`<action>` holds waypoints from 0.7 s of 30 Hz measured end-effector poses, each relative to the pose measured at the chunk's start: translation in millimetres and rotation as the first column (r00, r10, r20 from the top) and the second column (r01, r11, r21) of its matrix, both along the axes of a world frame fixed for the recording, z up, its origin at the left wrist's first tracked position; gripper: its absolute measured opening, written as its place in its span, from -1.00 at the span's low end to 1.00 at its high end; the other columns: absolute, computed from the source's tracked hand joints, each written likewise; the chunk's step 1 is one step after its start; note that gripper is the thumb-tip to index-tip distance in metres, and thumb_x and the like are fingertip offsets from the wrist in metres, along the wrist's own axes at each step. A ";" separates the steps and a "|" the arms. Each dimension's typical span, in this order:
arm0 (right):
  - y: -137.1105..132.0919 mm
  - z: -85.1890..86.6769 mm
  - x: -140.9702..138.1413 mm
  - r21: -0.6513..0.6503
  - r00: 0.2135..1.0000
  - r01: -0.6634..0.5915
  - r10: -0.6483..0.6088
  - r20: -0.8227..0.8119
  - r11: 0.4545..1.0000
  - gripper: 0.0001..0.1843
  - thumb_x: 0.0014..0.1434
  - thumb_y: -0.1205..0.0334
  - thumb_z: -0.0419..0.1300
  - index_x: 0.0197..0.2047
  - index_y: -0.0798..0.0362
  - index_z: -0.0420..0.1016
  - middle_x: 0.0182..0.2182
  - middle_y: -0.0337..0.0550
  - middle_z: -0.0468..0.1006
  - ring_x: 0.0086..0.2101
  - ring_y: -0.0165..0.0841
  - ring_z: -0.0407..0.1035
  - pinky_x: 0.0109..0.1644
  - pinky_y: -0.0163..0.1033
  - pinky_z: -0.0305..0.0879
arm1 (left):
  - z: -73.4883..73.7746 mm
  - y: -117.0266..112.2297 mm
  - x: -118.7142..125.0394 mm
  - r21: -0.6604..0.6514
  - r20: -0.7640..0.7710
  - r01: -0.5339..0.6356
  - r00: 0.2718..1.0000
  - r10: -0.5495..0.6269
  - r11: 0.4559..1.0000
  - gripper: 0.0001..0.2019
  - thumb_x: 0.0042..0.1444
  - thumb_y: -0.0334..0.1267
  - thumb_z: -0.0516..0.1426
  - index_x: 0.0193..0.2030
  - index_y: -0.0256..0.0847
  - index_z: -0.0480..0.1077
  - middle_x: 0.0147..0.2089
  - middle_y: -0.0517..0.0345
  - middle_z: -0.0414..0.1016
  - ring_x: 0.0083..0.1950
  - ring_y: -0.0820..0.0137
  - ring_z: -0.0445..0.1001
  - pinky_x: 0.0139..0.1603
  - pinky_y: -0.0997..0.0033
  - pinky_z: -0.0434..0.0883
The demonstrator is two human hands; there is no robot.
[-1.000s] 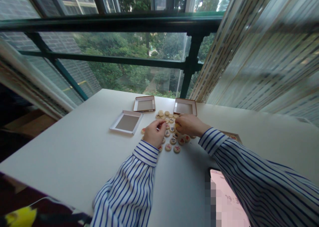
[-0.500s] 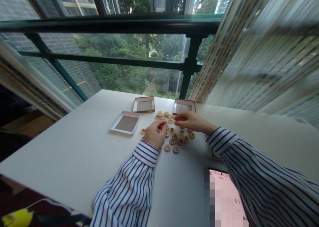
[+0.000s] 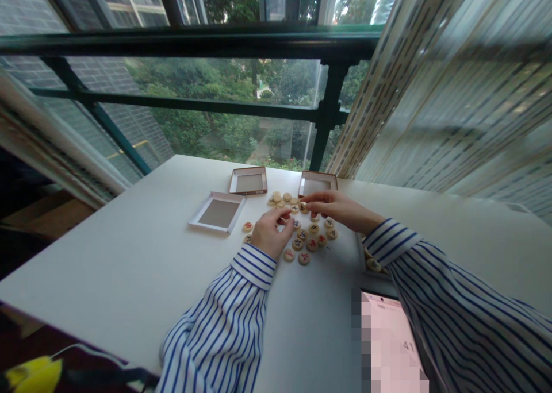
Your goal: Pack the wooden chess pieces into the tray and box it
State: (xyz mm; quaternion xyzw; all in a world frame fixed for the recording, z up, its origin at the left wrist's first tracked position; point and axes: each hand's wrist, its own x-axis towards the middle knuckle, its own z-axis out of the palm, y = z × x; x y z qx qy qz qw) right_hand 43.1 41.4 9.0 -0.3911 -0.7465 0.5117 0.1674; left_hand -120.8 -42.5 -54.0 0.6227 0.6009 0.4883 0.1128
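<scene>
Round wooden Chinese chess pieces point(image 3: 312, 245) with red and dark characters lie loosely spread on the white table point(image 3: 129, 255). My left hand point(image 3: 271, 232) hovers low over the left side of the spread, fingers loosely curled, with a gap between thumb and index finger; no piece shows in it. Across from it, my right hand point(image 3: 334, 208) reaches in from the right. Its thumb and index fingertips are at a dark-lettered piece point(image 3: 303, 207) near the back and seem to pinch it. Some pieces are hidden under both hands.
Two shallow open boxes, a left one point(image 3: 249, 181) and a right one point(image 3: 318, 181), stand at the back. A white-rimmed tray point(image 3: 217, 213) lies to the left. Under my right forearm is a box of pieces point(image 3: 374, 265). A phone point(image 3: 392, 335) lies in front.
My right hand has shifted slightly right, its fingertips now at a dark-lettered piece. The left hand's thumb and index finger have parted. More of the box under my right sleeve shows.
</scene>
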 end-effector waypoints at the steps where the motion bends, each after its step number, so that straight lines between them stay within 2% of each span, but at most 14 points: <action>1: -0.2 0.0 0.4 -0.009 1.000 -0.005 0.005 -0.012 1.000 -0.60 0.05 0.12 0.16 -0.07 0.13 0.46 -0.47 -0.18 0.47 -0.47 -0.48 0.27 -0.53 -0.38 0.03 | -0.3 0.3 0.0 0.001 -0.005 0.003 1.000 -0.003 1.000 -0.79 0.01 -0.30 0.12 -0.18 -0.22 0.42 -0.33 0.13 0.49 -0.36 0.45 0.43 -0.37 0.48 0.37; 5: -1.0 2.9 3.0 -0.018 0.999 -0.001 0.000 -0.048 1.000 -0.62 0.06 0.15 0.14 -0.07 0.13 0.45 -0.38 -0.14 0.49 -0.43 -0.48 0.31 -0.48 -0.39 0.09 | -1.0 0.7 0.3 0.009 -0.023 0.003 1.000 -0.003 1.000 -0.79 0.00 -0.29 0.13 -0.18 -0.22 0.42 -0.33 0.13 0.49 -0.36 0.45 0.43 -0.37 0.47 0.37; 15: -6.8 12.8 8.3 -0.004 0.998 0.027 -0.027 -0.057 1.000 -0.63 0.08 0.15 0.12 -0.03 0.05 0.43 -0.30 -0.15 0.47 -0.40 -0.49 0.31 -0.44 -0.39 0.13 | -0.1 -0.6 0.8 -0.004 -0.036 0.004 0.999 -0.005 1.000 -0.80 0.02 -0.27 0.12 -0.19 -0.21 0.42 -0.33 0.14 0.49 -0.36 0.46 0.43 -0.35 0.47 0.37; 21: -3.6 11.2 12.6 0.046 0.998 0.031 -0.029 -0.051 0.998 -0.64 0.05 0.12 0.13 -0.09 0.09 0.43 -0.41 -0.18 0.46 -0.42 -0.46 0.31 -0.44 -0.37 0.13 | 0.8 -1.3 0.6 -0.009 -0.029 0.003 1.000 -0.004 1.000 -0.80 0.02 -0.27 0.11 -0.18 -0.22 0.42 -0.31 0.11 0.49 -0.35 0.45 0.43 -0.34 0.47 0.38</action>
